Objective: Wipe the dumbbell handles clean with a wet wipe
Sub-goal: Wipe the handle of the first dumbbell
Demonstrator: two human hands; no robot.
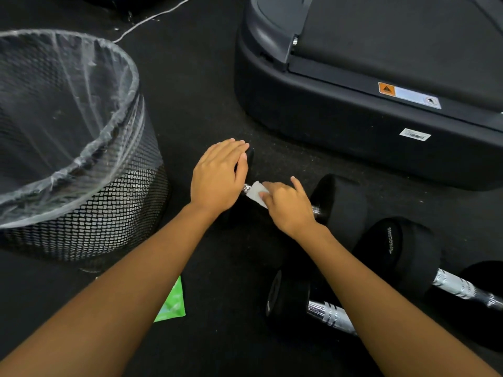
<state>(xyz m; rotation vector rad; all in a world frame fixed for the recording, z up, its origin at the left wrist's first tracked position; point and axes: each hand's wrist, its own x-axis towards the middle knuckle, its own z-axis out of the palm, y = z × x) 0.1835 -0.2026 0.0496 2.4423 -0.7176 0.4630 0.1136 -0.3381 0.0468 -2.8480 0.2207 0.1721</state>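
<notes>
Head view, dark rubber floor [206, 85]. 3 dumbbells lie on it. The dumbbell being worked [337, 205] sits at frame centre, its right black head at 3 o'clock of the hands, its left head mostly hidden under the left hand [217, 175].

Left hand: palm down over the left head, fingers curved over its top, a steadying grip closed on the weight.

Right hand [288, 205]: grip closed around the chrome handle with a white wet wipe [257, 192] pinched between fingers and bar. The index finger is raised off. A short stretch of knurled handle shows between the 2 hands, and another bit beside the right head.

Second dumbbell [408, 257] at 4 o'clock, chrome handle bare. Third dumbbell [288, 297] at 5 o'clock, partly behind the right forearm.

Black mesh waste bin [109, 213] with clear liner at 9 to 10 o'clock. Green wipe packet [172, 306] on the floor at 7 o'clock, partly under the left forearm. Treadmill base [353, 126] at 1 to 2 o'clock.
</notes>
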